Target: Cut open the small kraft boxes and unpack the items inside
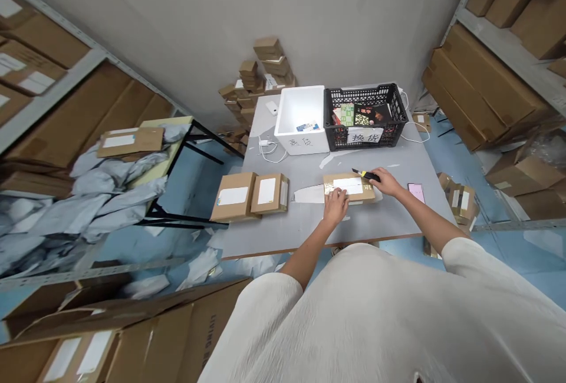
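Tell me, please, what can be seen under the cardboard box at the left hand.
Whitish flat material pokes out beyond both ends of the cardboard box, apparently running beneath it on the grey table. The box, with the left hand on it, covers the rest.

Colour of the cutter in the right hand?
The cutter is black with a yellow section; best in the head view.

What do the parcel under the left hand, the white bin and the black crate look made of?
Parcel: matte cardboard, judging by its brown faces and square edges. White bin: smooth, perhaps plastic or foam, given its even, pale walls. Black crate: probably moulded plastic, fairly low-sheen, by its regular lattice.
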`<state>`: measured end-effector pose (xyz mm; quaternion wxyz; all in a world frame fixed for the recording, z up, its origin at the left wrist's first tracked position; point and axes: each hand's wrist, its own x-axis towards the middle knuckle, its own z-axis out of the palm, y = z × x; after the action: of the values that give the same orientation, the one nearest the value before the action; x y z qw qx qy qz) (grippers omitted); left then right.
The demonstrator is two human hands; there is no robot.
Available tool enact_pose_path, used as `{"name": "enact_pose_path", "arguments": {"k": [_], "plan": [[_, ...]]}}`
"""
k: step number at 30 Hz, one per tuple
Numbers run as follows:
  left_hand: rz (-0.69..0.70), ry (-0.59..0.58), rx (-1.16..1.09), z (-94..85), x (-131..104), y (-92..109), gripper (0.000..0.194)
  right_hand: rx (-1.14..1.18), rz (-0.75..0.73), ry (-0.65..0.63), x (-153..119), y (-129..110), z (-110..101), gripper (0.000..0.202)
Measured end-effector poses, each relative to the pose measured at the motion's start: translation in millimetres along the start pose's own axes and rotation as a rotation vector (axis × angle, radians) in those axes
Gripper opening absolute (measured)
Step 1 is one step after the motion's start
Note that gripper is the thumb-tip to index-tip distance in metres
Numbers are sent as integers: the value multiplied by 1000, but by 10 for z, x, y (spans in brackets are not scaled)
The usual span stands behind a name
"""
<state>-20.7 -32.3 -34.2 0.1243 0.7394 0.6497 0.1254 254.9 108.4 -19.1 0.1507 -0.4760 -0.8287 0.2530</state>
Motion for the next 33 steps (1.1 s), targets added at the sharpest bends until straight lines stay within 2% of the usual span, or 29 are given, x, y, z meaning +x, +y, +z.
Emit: {"name": "enact_pose_path", "arguments": {"k": [4, 8, 12, 16, 19, 22, 26, 29, 33], "plan": [[-6, -48, -24, 29, -112, 5, 36, -30, 37, -124, 378, -329, 240, 45], [-20, -47, -27, 87, -136, 10, 34, -97, 141, -168, 412, -408, 308, 44], [-41, -20, -37, 143, -79, -23, 39, -113, 217, -150, 207, -348, 243, 46], [-33, -11, -85, 152, 97, -89, 42, -70, 270, -113, -101, -308, 231, 44], [13, -27, -117, 113, 296, -118, 45, 55, 275, -78, -304, -320, 314, 39], [9, -90, -120, 48, 494, -100, 54, 274, 260, -61, -432, -332, 422, 34], [-41, -119, -46, -14, 657, 54, 61, 483, 292, -25, -503, -281, 481, 34], [-121, -103, -12, 1, 702, 280, 68, 492, 354, 55, -524, -189, 441, 37], [-166, -150, -17, 83, 712, 577, 87, 504, 405, 112, -544, -74, 341, 40]]}}
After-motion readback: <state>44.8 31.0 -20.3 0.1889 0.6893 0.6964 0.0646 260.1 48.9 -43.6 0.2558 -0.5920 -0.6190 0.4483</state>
